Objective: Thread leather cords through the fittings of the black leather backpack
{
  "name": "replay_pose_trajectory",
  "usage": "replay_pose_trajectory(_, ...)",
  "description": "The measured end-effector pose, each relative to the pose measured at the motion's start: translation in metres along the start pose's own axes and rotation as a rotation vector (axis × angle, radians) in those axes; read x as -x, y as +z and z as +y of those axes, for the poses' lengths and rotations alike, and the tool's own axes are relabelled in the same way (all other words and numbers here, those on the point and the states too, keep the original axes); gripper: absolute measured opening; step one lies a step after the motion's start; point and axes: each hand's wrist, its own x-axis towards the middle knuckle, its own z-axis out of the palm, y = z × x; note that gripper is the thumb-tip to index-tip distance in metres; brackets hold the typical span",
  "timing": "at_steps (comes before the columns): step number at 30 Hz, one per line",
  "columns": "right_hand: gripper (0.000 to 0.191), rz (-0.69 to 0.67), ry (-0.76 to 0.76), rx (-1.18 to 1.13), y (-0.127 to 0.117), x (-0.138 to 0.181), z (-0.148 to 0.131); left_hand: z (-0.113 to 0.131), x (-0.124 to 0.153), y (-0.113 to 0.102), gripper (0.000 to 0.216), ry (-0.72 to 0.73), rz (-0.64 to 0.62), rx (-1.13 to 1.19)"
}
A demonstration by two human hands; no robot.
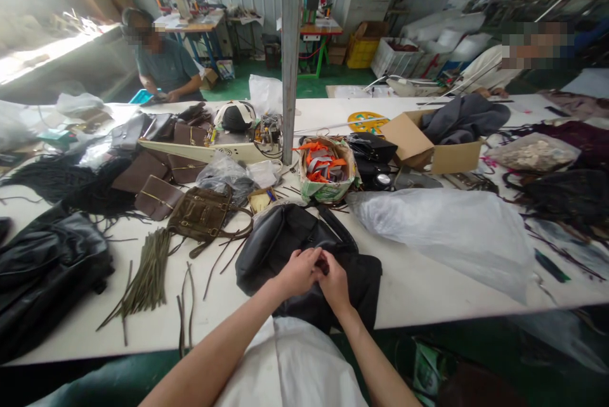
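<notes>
A black leather-like bag (280,239) lies on the white table right in front of me, its near side hanging toward the table's edge. Over its middle, my left hand (303,271) and my right hand (333,280) meet with fingertips pinched close together. Whatever lies between the fingers is too small or too hidden to name. Left of the bag rest an olive-brown handbag (200,213) with a round handle and a bundle of thin olive strips (150,271).
A metal post (289,58) rises behind the bag. Near it stand a container of orange and grey scraps (328,188) and a cardboard box (457,156) with dark cloth. Clear plastic sheeting (451,229) spreads on the right. Two people sit across the table.
</notes>
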Motion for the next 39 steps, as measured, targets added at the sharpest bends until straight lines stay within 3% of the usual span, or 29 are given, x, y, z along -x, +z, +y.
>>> replay_pose_trajectory(3,0.056,0.018,0.095,-0.121,-0.005,0.014,0.0,-0.002,-0.009,0.015,0.056,-0.063,-0.035,0.022)
replay_pose_trajectory(6,0.063,0.03,0.135,-0.238,-0.009,0.027,-0.004,-0.017,-0.006,0.014,0.043,-0.234,-0.11,0.349)
replay_pose_trajectory(9,0.062,0.083,0.228,-0.324,-0.006,0.032,-0.008,-0.031,-0.001,0.011,0.047,-0.355,-0.183,0.559)
replay_pose_trajectory(13,0.058,0.102,0.369,-0.449,-0.001,0.027,-0.016,-0.036,0.004,0.017,0.043,-0.354,-0.143,0.57)
replay_pose_trajectory(17,0.046,0.231,0.448,-0.382,-0.002,0.028,-0.035,-0.037,0.01,0.025,0.048,-0.421,-0.146,0.639)
replay_pose_trajectory(20,0.048,0.177,0.559,-0.419,-0.001,0.037,-0.047,-0.041,0.015,0.024,0.054,-0.503,-0.202,0.77)
replay_pose_trajectory(24,0.056,0.007,0.768,-0.637,0.01,0.047,-0.047,-0.044,0.015,0.008,0.062,-0.605,-0.207,0.889)
replay_pose_trajectory(31,0.04,0.021,1.021,-1.138,0.013,0.036,-0.046,-0.04,0.011,-0.044,0.054,-0.688,-0.335,1.092)
replay_pose_trajectory(36,0.052,-0.017,0.892,-0.944,0.02,0.035,-0.053,-0.042,0.018,-0.068,0.054,-0.666,-0.266,1.09)
replay_pose_trajectory(39,0.063,-0.083,0.793,-0.802,0.023,0.037,-0.051,-0.043,0.019,-0.077,0.053,-0.618,-0.276,0.88)
